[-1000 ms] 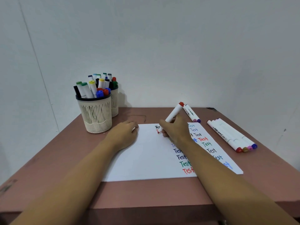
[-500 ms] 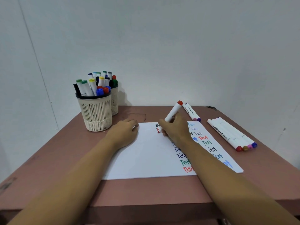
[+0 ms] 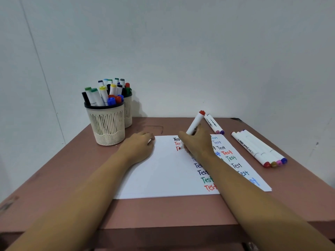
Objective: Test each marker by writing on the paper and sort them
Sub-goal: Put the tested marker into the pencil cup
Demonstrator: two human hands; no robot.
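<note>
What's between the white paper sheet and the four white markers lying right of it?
Nothing; head view shows bare brown tabletop between white paper sheet and four white markers.

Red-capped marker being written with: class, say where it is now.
The red-capped marker is right of centre in the head view, gripped by the right hand, tip on the paper near its far edge, left of the pair of markers.

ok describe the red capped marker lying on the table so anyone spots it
Right of the white paper on the table lie four white markers side by side. The red-capped marker is the one nearest the paper; its neighbours' caps are olive, pink and blue.
</note>
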